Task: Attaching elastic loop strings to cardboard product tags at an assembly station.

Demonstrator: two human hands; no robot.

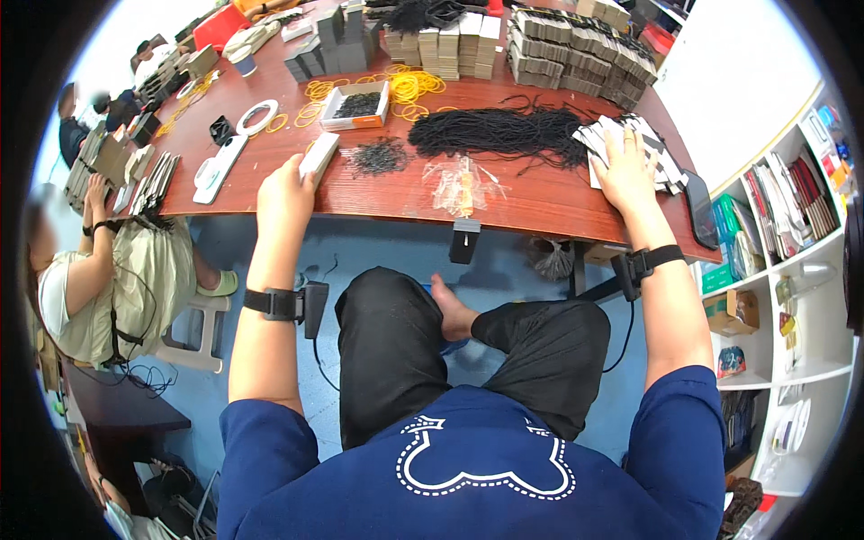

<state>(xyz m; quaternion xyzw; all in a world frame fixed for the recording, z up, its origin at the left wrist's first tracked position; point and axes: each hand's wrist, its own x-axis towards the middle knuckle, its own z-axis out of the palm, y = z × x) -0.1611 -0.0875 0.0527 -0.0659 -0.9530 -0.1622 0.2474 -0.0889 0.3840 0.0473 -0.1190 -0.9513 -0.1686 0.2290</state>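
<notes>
Cards (664, 166) lie under the right hand (627, 171), fingers wide, by the desk's (369, 193) right edge; the left hand (286, 196) grips a white block (319, 158).

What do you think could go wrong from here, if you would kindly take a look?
The dark phone-like device lies at the table's edge, close to the white cards under the right hand, so a sideways sweep might knock it off. The loose small black pieces lie near the white stack at the left hand and could scatter if brushed. The black cords reach close to the cards, so they might snag.
</notes>
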